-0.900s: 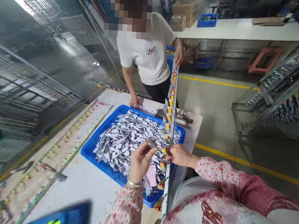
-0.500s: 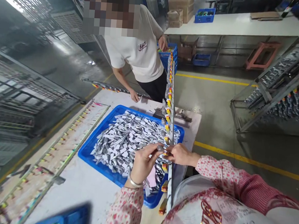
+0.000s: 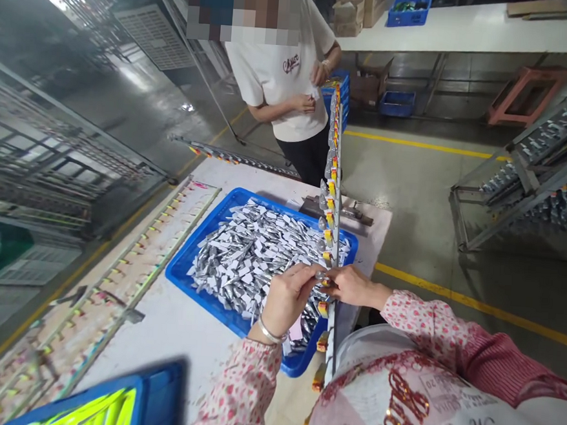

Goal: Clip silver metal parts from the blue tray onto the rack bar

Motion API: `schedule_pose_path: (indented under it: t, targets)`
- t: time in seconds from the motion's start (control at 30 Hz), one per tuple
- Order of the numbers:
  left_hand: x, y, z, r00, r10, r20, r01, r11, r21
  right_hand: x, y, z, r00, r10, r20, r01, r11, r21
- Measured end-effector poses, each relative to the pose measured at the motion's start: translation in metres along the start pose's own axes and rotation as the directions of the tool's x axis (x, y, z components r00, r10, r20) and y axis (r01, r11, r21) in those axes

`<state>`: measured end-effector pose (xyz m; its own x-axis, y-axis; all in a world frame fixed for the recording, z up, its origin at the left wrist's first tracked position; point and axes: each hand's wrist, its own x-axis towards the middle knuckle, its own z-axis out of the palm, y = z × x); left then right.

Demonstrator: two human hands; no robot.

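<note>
Clearly, grey piece [image 3: 321, 275] in left hand [image 3: 283, 300]

L forearm [image 3: 240, 384] is angling fwd, L hand [image 3: 284, 300] pinching w/ thumb & fingertips [image 3: 308, 272]. R forearm [image 3: 424, 319] is stretching across fr. R side, R hand [image 3: 354, 287] pointing L, fingers bending nr. L fingertips.

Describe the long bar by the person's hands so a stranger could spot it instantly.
On the pale table sits a big blue tray of silvery pieces. A long, narrow bar runs across its right side, with the left hand and right hand at it. Unlike the clip-lined frame on the table's left, it carries grey pieces along its far stretch.
</note>
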<state>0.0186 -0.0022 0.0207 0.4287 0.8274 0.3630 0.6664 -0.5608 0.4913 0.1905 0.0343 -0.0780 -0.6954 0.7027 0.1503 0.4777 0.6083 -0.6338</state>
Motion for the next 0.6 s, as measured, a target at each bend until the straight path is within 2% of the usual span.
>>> schedule_pose_path:
  t: [0.07, 0.13, 0.17, 0.2, 0.23, 0.3, 0.33, 0.4, 0.47, 0.53, 0.6]
  targets:
    - [-0.004, -0.017, 0.0, 0.997, -0.052, 0.062, 0.056, 0.997, -0.052, 0.001, -0.001, -0.004, 0.999, 0.006, 0.032, -0.005, 1.0, -0.006]
    - [-0.011, -0.046, 0.004, 0.962, -0.229, 0.149, 0.235, 0.972, -0.021, 0.001, -0.001, -0.007, 0.999, 0.014, 0.042, -0.015, 1.0, 0.009]
    - [-0.016, -0.063, 0.009, 0.921, -0.347, 0.179, 0.347, 0.937, 0.036, 0.001, 0.0, -0.008, 0.999, 0.013, 0.034, -0.014, 1.0, 0.028]
    - [-0.022, -0.08, 0.017, 0.859, -0.476, 0.19, 0.455, 0.879, 0.143, 0.0, 0.0, -0.008, 1.0, 0.009, 0.018, -0.01, 0.999, 0.051]
    - [-0.029, -0.097, 0.026, 0.811, -0.552, 0.194, 0.513, 0.83, 0.218, -0.002, 0.001, -0.007, 1.0, 0.005, 0.0, -0.005, 0.997, 0.072]
    - [-0.043, -0.123, 0.049, 0.749, -0.627, 0.213, 0.554, 0.769, 0.317, -0.005, 0.004, -0.004, 1.0, -0.007, -0.027, 0.009, 0.995, 0.098]
    - [-0.05, -0.132, 0.061, 0.732, -0.643, 0.223, 0.557, 0.754, 0.347, -0.006, 0.005, -0.002, 0.999, -0.012, -0.034, 0.015, 0.995, 0.102]
    - [-0.062, -0.142, 0.083, 0.706, -0.67, 0.229, 0.559, 0.726, 0.402, -0.009, 0.007, 0.001, 0.999, -0.011, -0.041, 0.015, 0.995, 0.103]
    - [-0.069, -0.145, 0.096, 0.7, -0.68, 0.221, 0.554, 0.711, 0.433, -0.012, 0.008, 0.003, 0.999, -0.006, -0.043, 0.011, 0.994, 0.112]
    - [-0.074, -0.144, 0.099, 0.712, -0.671, 0.207, 0.547, 0.715, 0.436, -0.015, 0.008, 0.003, 0.999, 0.001, -0.041, 0.004, 0.991, 0.131]
    - [-0.077, -0.14, 0.093, 0.73, -0.66, 0.179, 0.55, 0.722, 0.421, -0.02, 0.009, 0.001, 0.998, 0.007, -0.055, 0.002, 0.987, 0.159]
